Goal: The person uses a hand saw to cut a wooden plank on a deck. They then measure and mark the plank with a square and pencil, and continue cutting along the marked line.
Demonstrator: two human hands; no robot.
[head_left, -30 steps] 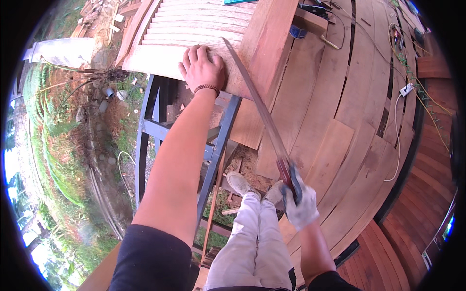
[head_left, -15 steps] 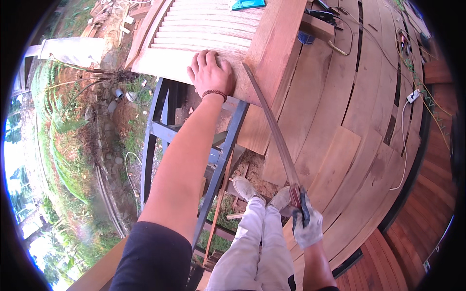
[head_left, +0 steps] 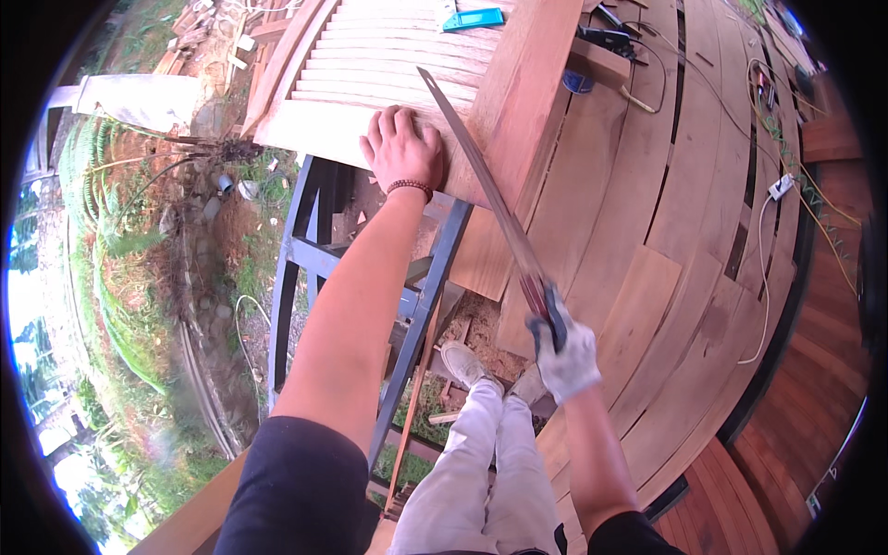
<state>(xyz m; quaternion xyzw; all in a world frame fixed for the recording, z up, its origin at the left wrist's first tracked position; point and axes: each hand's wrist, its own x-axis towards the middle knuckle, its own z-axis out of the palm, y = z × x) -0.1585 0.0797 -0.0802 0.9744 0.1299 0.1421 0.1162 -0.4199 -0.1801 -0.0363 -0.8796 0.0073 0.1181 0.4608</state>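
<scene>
A handsaw [head_left: 485,176], seen nearly edge-on, slants up and left across the right stile of a louvered wooden panel [head_left: 314,125]. My right hand [head_left: 564,353], in a grey and white glove, is closed around its reddish handle. The blade's tip lies over the panel's face; whether its teeth touch the wood I cannot tell. Bare and with a beaded bracelet at the wrist, my left hand [head_left: 403,153] presses on the panel's near rail, fingers stretched forward. Just left of the blade, it is apart from the saw.
Under the panel stands a dark metal frame [head_left: 301,217]. A turquoise try square [head_left: 474,18] lies on the slats. To the right, a blue roll [head_left: 578,81], a dark power tool [head_left: 606,39] and a white socket with cords [head_left: 782,187] lie about the plank deck [head_left: 675,203].
My right hand has moved up and to the left, carrying the saw farther over the panel. My left hand stays on the rail.
</scene>
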